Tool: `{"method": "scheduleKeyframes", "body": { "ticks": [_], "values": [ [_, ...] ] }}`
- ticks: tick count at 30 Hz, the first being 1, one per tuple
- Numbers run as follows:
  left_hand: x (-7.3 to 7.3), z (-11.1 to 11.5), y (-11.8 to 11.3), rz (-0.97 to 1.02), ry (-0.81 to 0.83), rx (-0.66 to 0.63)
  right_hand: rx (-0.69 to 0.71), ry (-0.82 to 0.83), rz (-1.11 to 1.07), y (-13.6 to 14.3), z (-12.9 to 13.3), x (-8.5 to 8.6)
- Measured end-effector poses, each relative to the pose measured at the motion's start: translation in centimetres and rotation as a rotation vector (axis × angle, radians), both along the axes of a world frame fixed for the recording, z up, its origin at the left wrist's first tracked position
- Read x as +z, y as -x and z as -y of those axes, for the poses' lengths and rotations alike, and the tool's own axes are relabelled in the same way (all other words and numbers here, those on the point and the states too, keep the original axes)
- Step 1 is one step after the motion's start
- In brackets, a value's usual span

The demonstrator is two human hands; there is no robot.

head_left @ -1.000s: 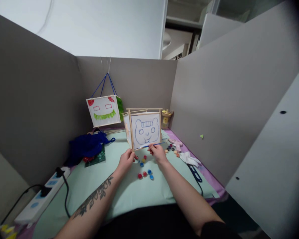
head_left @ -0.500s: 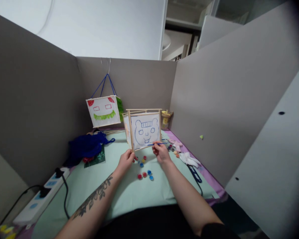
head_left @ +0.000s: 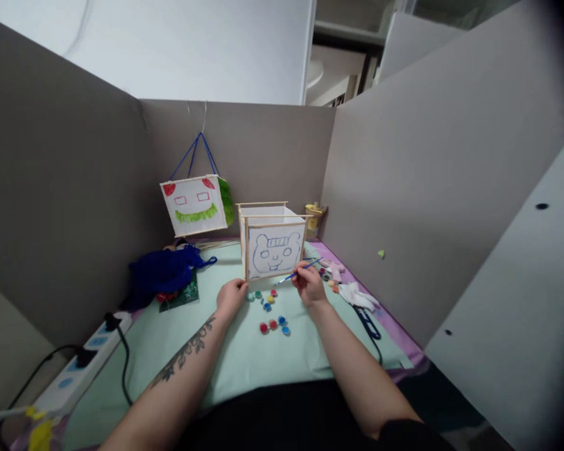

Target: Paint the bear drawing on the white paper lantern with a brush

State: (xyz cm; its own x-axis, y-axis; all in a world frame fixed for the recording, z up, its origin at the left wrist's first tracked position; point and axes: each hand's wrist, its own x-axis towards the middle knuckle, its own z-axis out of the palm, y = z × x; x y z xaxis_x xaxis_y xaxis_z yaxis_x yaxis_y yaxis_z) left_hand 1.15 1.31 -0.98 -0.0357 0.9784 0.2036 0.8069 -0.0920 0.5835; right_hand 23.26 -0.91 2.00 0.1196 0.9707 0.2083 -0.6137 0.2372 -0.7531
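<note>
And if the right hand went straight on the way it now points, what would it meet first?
Most likely the white paper box with thin wooden edges, near its lower right corner, just past the right hand; the depth between them is unclear.

Grey partition panels [head_left: 244,144] at left, back and right. White panel [head_left: 192,50] fills upper left; doorway [head_left: 336,75] upper centre-right. Table [head_left: 258,363] below, pale green cover over purple. Dark floor [head_left: 432,401], lower right. Even, soft light.
</note>
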Motion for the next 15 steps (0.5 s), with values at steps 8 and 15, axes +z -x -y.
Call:
{"method": "scheduleKeyframes", "body": {
  "ticks": [8, 15],
  "values": [
    [1.9, 0.4, 1.6, -0.013, -0.062, 0.039, -0.070, -0.006, 0.004, -0.4, -0.1, -0.3],
    [7.0, 7.3, 2.3, 0.532, -0.364, -0.102, -0.164, -0.063, -0.028, -1.3, -0.2, 0.2]
  ]
}}
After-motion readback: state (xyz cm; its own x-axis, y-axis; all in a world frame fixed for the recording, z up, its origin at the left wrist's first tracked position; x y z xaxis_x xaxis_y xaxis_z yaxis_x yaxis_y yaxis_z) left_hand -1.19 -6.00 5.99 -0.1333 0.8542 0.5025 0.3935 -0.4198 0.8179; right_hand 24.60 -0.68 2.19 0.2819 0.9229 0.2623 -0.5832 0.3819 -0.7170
